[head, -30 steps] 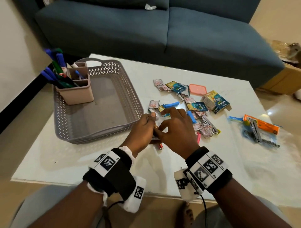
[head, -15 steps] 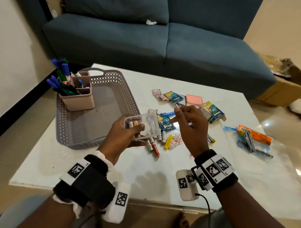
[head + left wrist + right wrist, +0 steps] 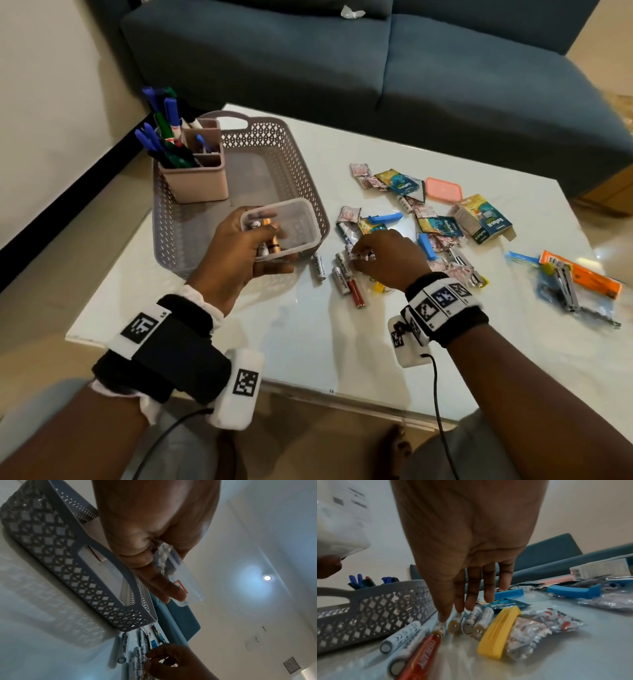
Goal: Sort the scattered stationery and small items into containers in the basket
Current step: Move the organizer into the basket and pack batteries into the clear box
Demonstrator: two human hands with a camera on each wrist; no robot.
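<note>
My left hand [image 3: 239,253] grips a clear plastic container [image 3: 298,222] with a few batteries [image 3: 270,240] lying in it, held over the near right corner of the grey lattice basket [image 3: 274,137]. From below, its fingers [image 3: 163,582] curl under the container [image 3: 181,574]. My right hand [image 3: 363,255] is down on the table and pinches a white battery among several loose batteries [image 3: 342,279] and a red one [image 3: 356,294]. The right wrist view shows thumb and forefinger tips [image 3: 452,614] on the batteries [image 3: 400,635], beside a yellow clip [image 3: 500,630].
A pink pen holder [image 3: 198,178] full of markers stands in the basket's far left corner. Sachets, blue clips [image 3: 383,217], a pink lid [image 3: 443,189] and a small box [image 3: 483,219] lie right of the basket. A plastic bag [image 3: 579,284] lies far right; a blue sofa [image 3: 376,68] stands behind.
My left hand lifted the clear container off the table and moved it over the basket's corner. My right hand rose, then came back down onto the loose batteries.
</note>
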